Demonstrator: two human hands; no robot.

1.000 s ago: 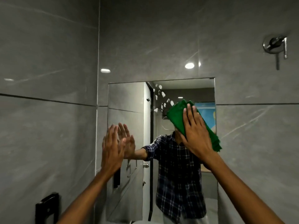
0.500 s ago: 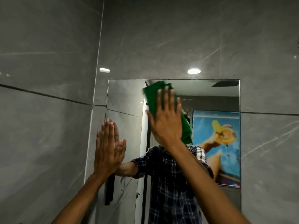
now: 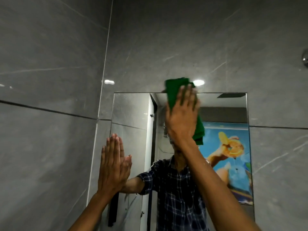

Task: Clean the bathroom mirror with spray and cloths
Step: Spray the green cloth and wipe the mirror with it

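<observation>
The rectangular mirror [image 3: 225, 107] is set into the grey tiled wall straight ahead. My right hand [image 3: 182, 117] presses a folded green cloth [image 3: 175, 90] flat against the glass near the mirror's top edge, and the cloth's upper part reaches over the edge onto the tile. The cloth's lower end shows below my palm on the right. My left hand [image 3: 113, 162] rests flat, fingers together, on the mirror's left edge, holding nothing. No spray bottle is in view.
Grey tiled walls [image 3: 50, 147] meet in a corner left of the mirror. A chrome fitting [image 3: 305, 59] sticks out of the wall at the far right. The mirror reflects a person in a plaid shirt, a door and a bright poster.
My right hand has swept the green cloth from the mirror's right middle to the left, then up to its top edge. The white spray droplets seen earlier are gone. My left hand stays in place.
</observation>
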